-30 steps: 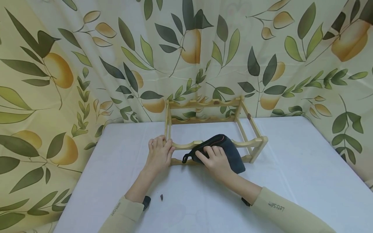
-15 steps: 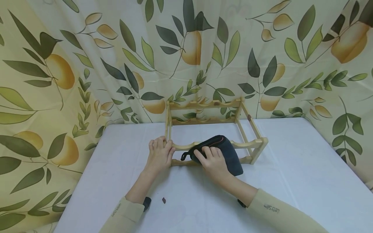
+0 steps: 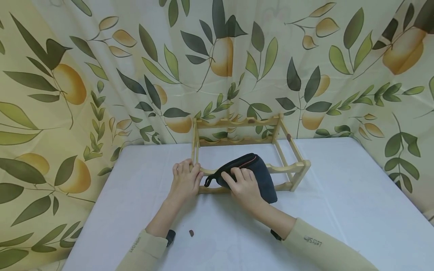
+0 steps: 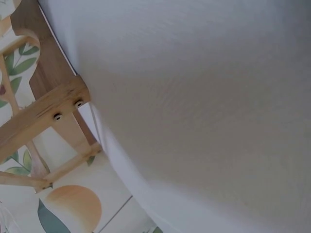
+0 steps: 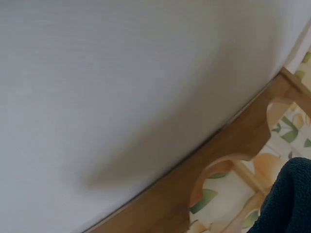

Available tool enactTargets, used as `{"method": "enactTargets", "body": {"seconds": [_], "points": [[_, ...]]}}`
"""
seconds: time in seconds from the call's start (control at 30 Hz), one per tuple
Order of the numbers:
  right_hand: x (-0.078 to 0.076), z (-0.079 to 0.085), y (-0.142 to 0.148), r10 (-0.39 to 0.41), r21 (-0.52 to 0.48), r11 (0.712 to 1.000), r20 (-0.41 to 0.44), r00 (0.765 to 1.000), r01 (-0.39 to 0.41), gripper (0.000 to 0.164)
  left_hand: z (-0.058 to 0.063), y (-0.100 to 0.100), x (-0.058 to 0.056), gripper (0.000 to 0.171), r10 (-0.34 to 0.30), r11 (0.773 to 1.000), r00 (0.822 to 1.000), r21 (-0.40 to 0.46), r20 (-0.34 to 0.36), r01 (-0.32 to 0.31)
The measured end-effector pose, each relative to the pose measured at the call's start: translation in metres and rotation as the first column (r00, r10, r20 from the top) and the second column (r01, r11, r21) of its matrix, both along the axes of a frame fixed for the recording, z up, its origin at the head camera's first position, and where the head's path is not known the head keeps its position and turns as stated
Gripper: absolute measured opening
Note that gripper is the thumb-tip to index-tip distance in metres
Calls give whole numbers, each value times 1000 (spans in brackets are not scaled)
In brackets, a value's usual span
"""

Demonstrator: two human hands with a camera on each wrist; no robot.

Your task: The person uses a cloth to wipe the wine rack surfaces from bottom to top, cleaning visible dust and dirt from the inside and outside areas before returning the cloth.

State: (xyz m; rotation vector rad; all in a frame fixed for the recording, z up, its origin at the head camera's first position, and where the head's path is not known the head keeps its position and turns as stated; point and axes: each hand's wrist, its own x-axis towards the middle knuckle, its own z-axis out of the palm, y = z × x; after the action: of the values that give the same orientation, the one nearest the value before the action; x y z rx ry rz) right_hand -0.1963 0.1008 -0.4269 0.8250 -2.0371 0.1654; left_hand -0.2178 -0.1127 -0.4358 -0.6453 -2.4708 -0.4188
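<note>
A wooden rack point(image 3: 295, 165) with scalloped rails, like a wine rack, stands on the white-covered table. In the head view my left hand point(image 3: 184, 178) holds its front left corner, fingers over the top and thumb on the near side. My right hand point(image 3: 245, 188) grips a folded dark blue cloth point(image 3: 266, 180) with a black loop at its left end. The cloth lies over the middle of the front top rail and hides part of it. Its fuzzy teal-looking fold point(image 5: 286, 199) shows at the lower right of the right wrist view. Neither hand appears in the wrist views.
A small brown fragment point(image 3: 191, 233) lies on the white tablecloth point(image 3: 339, 195) between the forearms. Behind the rack hangs a curtain point(image 3: 223, 90) printed with fruit and leaves, close to the table's back edge.
My right hand has slid left with the cloth along the front rail. My left hand keeps its place on the rack's corner, and the rack stays put.
</note>
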Motion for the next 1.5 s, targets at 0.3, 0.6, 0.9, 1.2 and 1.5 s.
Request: {"method": "enactTargets", "body": {"seconds": [0.3,0.6,0.9,1.2,1.5], "points": [[2,-12,9,-37,50,998,30,999,36,19,0,1,0,12,-7,1000,1000,9,-4,7],[4,-11,13,-22,42,999,20,1000,21,33,3,-1,2,16,16,999,1000,-30,-12,-16],[24,9,24,44,-8,999,48,998,-44,29,6,0,4,49,79,986,993,-138,-88,-91],[30,33,48,93,-63,994,52,994,-90,29,9,9,5,39,65,971,968,-208,-244,-118],[22,60,72,38,-48,998,34,999,-36,44,3,23,2,36,56,957,948,-253,-312,-140]]}}
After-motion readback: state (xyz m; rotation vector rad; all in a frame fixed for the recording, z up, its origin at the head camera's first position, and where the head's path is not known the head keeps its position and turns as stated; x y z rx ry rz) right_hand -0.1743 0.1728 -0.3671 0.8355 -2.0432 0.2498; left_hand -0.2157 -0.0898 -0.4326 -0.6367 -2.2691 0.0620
